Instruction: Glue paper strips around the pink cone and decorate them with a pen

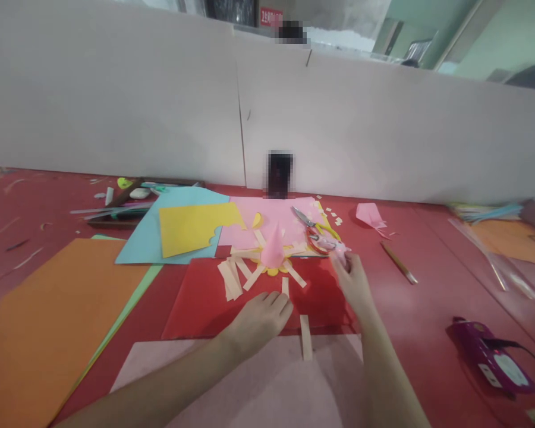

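Note:
My left hand [264,318] is over a red sheet [191,306], its fingers bent down and closed on the lower end of a short cream paper strip [285,287]. My right hand [351,280] is closed around a small pink-and-white object [339,254] whose kind I cannot make out. Just beyond it lie scissors [304,216] with yellow and red handles. In front of me a pink paper cone [273,246] stands upright on a yellow scalloped paper piece [273,271], with cream strips fanning outward. More strips [230,279] are stacked to its left.
Yellow paper [187,229] overlaps blue paper [138,246]; orange sheets [62,297] lie left. A tool tray [111,221] is behind. To the right are a folded pink paper [369,215], a brown-handled tool [397,261] and a purple corded device [490,356]. A white partition [383,131] borders the table.

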A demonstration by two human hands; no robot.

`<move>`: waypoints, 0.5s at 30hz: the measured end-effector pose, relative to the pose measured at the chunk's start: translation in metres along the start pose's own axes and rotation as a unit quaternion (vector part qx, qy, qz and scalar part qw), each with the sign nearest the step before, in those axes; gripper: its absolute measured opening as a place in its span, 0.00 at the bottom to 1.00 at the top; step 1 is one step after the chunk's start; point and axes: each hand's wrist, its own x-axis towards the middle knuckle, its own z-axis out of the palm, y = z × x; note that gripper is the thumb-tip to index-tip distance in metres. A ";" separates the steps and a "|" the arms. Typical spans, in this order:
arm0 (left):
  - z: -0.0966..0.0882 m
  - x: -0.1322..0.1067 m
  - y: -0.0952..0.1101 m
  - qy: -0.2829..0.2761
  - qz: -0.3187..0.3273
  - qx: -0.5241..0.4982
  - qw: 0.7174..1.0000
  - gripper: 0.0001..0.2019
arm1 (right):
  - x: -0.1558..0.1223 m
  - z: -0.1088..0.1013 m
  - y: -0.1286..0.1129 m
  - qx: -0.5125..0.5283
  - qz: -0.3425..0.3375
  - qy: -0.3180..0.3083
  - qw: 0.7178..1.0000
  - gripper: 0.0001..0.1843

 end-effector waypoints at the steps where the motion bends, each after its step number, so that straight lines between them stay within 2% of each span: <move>1: 0.001 -0.004 -0.001 0.013 0.004 0.004 1.000 0.16 | -0.004 0.002 -0.004 -0.015 0.008 -0.032 0.999 0.25; 4: 0.006 -0.015 -0.002 0.036 0.015 -0.002 0.999 0.16 | -0.015 0.007 -0.014 -0.073 -0.005 -0.084 0.994 0.25; 9: 0.016 -0.019 -0.006 0.075 0.008 -0.061 0.995 0.11 | -0.025 0.013 -0.025 -0.161 -0.037 -0.105 0.981 0.23; 12: 0.019 -0.015 -0.010 0.110 -0.023 -0.114 0.987 0.05 | -0.028 0.015 -0.029 -0.174 -0.026 -0.119 0.977 0.26; 15: 0.019 -0.015 -0.014 0.159 -0.093 -0.124 0.975 0.10 | -0.030 0.016 -0.030 -0.171 -0.036 -0.111 0.978 0.27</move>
